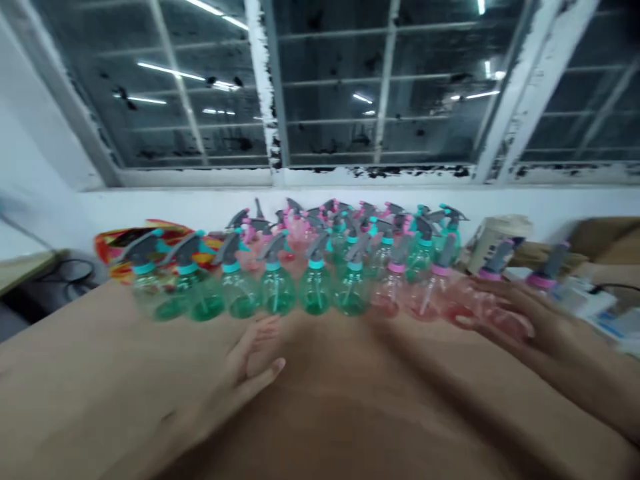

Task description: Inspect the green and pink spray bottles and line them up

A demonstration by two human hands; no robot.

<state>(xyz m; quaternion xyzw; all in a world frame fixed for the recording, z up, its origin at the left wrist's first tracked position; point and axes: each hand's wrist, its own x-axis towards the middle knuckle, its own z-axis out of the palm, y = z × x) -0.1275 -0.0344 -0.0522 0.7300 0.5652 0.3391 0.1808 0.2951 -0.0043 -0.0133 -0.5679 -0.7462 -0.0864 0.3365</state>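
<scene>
Several small spray bottles stand in rows on a brown table (350, 413); the green ones (315, 287) are at left and centre, the pink ones (430, 293) at right. My left hand (250, 363) lies flat on the table just in front of the green bottles, fingers stretched out and holding nothing. My right hand (505, 310) reaches in from the right, its fingers spread against the pink bottles at the end of the front row. The whole picture is smeared by motion.
A red and yellow bag (125, 243) lies behind the bottles at left. A pale container (493, 243), cardboard boxes (600, 243) and white items with a cable (595, 300) sit at right. A white wall and large windows (325, 93) stand behind the table.
</scene>
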